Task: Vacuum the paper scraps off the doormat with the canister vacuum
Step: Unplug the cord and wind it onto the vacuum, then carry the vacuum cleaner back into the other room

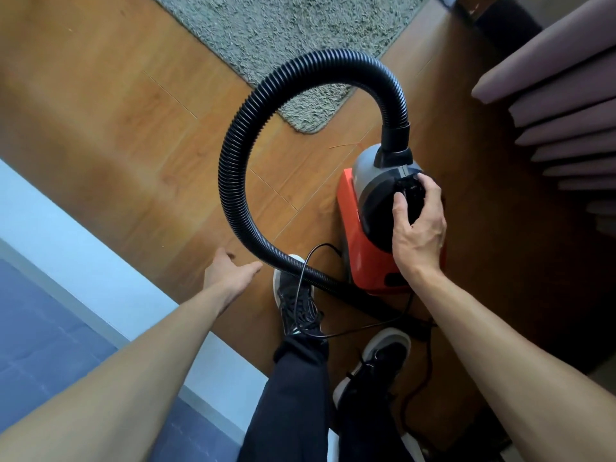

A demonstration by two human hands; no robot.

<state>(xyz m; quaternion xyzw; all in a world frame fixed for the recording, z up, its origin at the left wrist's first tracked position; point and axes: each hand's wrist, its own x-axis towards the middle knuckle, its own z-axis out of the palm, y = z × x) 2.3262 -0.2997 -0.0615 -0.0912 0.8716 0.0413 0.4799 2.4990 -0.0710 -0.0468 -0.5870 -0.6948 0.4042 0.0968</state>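
Head view: right hand (418,228) has its fingers (401,208) curled round the black top handle (411,195) of the canister vacuum (363,255), likely to lift or shift it toward the mat. Left hand (230,271) has fingers straight and spread, holding nothing, just beside the hose (240,135); probably balancing or reaching for it. Vacuum sits on the wood floor (116,111), near the rounded corner of the grey doormat (283,35), not on it. Hose arcs up from the vacuum's front, loops left, then crosses the toe of the forward shoe (295,301). Cord (366,328) drapes over that shoe. No paper scraps visible on the mat part in frame; nozzle end hidden. Count: one vacuum, one hose, one cord, one doormat, two shoes.
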